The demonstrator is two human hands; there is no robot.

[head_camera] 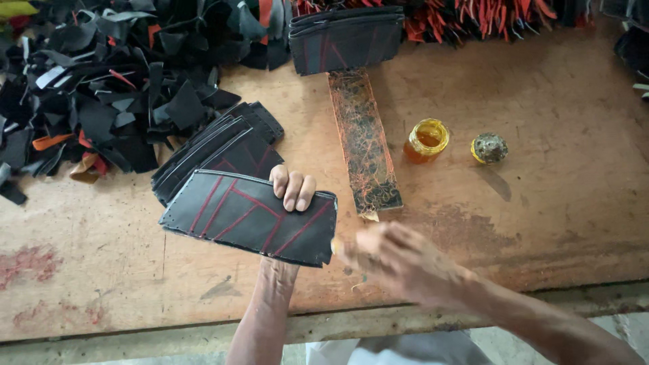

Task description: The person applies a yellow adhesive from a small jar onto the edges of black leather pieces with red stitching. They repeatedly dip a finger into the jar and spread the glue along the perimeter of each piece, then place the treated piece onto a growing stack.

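Note:
My left hand (292,189) grips a flat black leather panel (236,216) with red stitched lines, holding it up over the wooden table; only the fingertips show over its top edge. My right hand (399,260) is blurred beside the panel's right edge, fingers curled, and whether it holds something small I cannot tell. A stack of similar black panels (216,145) lies on the table just behind the held one.
A heap of black and red leather scraps (101,74) fills the back left. More stacked panels (345,37) stand at the back. A stained narrow board (365,135), an open jar of yellow glue (426,140) and its lid (489,148) sit on the worn table (561,203).

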